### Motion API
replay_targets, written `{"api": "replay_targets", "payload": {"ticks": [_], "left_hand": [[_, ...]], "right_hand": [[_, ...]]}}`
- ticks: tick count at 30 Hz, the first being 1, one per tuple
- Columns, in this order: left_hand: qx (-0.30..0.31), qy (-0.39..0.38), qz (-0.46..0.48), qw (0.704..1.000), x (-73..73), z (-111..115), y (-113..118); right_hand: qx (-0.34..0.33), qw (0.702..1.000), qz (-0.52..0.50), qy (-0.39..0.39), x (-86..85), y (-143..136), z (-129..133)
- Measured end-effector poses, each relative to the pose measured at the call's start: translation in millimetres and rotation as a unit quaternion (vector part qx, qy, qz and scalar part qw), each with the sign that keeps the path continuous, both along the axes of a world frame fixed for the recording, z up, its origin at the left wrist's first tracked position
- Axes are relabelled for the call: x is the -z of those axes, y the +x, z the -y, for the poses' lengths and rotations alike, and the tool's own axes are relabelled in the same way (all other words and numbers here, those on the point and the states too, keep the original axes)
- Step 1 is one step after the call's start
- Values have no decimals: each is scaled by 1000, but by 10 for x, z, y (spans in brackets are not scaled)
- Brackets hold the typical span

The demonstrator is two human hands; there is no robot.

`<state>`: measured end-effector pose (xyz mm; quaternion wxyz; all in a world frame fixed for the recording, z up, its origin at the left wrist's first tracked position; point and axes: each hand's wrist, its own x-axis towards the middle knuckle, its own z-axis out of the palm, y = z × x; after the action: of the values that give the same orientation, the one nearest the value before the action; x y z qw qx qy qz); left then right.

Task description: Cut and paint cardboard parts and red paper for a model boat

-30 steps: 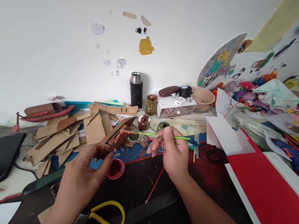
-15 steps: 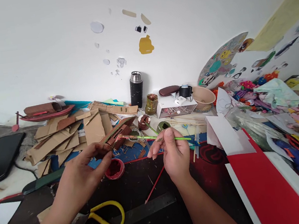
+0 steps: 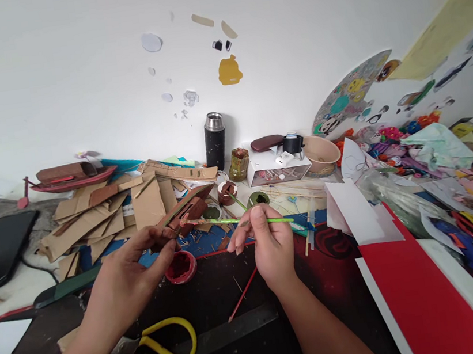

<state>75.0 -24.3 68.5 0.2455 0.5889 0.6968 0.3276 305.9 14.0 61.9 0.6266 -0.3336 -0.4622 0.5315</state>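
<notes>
My left hand (image 3: 141, 265) is closed on one end of a small brown model boat (image 3: 194, 207), which tilts up and away to the right. Between the thumb and fingers of my right hand (image 3: 271, 245) lies a thin green paintbrush (image 3: 225, 221). Its paint-smeared tip meets or nearly meets the boat's side; I cannot tell which. Below the boat stands an open pot of red paint (image 3: 181, 267). Behind the brush are a brown paint pot (image 3: 227, 192) with a brush in it and a green paint pot (image 3: 259, 199).
Scissors (image 3: 171, 342) with yellow and red handles lie in front, beside a dark ruler (image 3: 235, 331) and a red pencil (image 3: 243, 295). Cardboard scraps (image 3: 148, 203) pile at left near another model boat (image 3: 73, 178). A black flask (image 3: 215, 142) stands by the wall. Red card (image 3: 413, 293) lies right.
My right hand has shifted slightly left with the paintbrush, bringing the tip closer along the boat's side. My left hand stays nearly still on the boat.
</notes>
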Motion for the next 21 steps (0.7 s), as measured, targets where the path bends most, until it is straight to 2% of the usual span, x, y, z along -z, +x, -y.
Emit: {"api": "replay_targets", "payload": {"ticks": [4,10,16,21], "left_hand": [[9,-3,27,1000,12,-20,-31],[26,-8,122,992,66,-55,-57],[25,-13,208,978,17,-74,-56],[29,-22,241,970,7,-75,-63]], "right_hand": [[37,999,-13,-4,6,19,-24],[-1,1000,-11,-6,10,9,-11],[39,999,-26,-10,12,22,-38],[-10,1000,-17,-14,9,8,-22]]}}
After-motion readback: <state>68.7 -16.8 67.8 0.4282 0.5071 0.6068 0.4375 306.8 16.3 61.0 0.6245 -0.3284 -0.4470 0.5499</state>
